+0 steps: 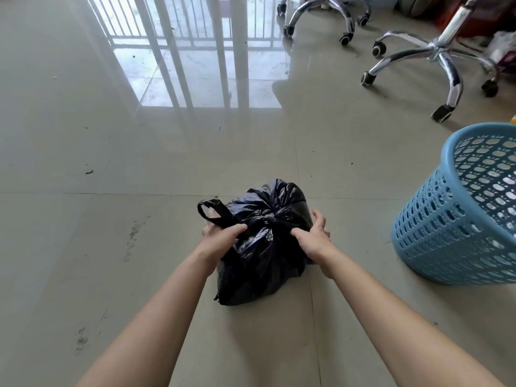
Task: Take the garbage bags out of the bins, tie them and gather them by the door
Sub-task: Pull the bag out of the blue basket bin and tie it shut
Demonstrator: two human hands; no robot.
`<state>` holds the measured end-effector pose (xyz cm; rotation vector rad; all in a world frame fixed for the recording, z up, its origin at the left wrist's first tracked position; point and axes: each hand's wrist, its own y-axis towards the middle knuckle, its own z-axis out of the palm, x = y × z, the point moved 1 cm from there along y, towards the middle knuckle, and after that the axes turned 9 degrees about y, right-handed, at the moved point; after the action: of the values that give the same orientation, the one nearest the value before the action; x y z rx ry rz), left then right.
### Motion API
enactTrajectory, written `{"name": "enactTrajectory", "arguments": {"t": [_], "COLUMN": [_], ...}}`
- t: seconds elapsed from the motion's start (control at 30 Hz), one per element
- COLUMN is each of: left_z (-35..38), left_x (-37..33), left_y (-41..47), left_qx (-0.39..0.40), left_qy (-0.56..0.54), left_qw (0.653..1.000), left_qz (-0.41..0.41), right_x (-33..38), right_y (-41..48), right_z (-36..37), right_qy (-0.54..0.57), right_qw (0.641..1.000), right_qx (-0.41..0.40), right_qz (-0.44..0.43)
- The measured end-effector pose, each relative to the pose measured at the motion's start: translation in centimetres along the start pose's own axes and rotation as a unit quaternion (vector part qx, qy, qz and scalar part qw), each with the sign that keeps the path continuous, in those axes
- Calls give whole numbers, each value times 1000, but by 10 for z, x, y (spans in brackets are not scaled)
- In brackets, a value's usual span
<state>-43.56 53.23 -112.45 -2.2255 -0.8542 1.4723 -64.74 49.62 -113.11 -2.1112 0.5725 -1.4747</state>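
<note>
**While two bare hands work at its top, a black garbage bag sits on the floor**

As the camera looks down from head height, two bare forearms reach from the bottom corners of the frame toward the lower centre. There a black garbage bag [265, 247] rests on the glossy beige tiled floor [139, 275]. The bag is full and crinkled, and its top is gathered into a knot [269, 217] near its middle.

The left hand [220, 233] is at the bag's left side. Its grip is closed, with the fingers curled round a strip of black plastic. This strip rises into a handle loop [209, 212] that stands up just above the knuckles.

The right hand [312, 236] lies against the bag's right side. Its thumb points toward the knot and its fingers are spread over the plastic. Its grip looks fairly wide, but the fingertips are partly hidden, so I cannot tell whether they pinch any plastic.

At the right edge of the frame, near the bag but not touching it, stands a light blue plastic bin [435, 233] with perforated walls, cut off by the frame edge. No bag shows in the part of its inside that is in view.

In the upper right are the chrome wheeled bases of two office chairs [444, 57], one behind the other. Across the upper centre, the shiny tiles carry a bright reflection of vertical window bars [195, 65].
</note>
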Motion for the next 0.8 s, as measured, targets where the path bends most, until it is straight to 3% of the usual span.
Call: {"name": "enactTrajectory", "arguments": {"t": [0.1, 0.2, 0.4, 0.6, 0.8], "left_z": [6, 7, -27, -102, -203], "left_x": [2, 1, -49, -168, -331], "left_y": [5, 3, -42, -126, -243], "left_qx": [7, -32, -104, -100, -46], "left_qy": [-18, -3, 6, -70, -261], "left_qw": [1000, 999, 995, 992, 964], "left_qz": [-21, -13, 5, 41, 5], "right_x": [-3, 5, 59, 189, 367], "right_y": [5, 2, -39, -125, -251], "right_z": [17, 30, 23, -18, -74], "right_qy": [4, -18, 20, 43, 167], "right_qw": [999, 993, 983, 970, 955], "right_qx": [1, -29, -58, -51, -26], "right_qz": [-47, -115, -171, -234, -242]}}
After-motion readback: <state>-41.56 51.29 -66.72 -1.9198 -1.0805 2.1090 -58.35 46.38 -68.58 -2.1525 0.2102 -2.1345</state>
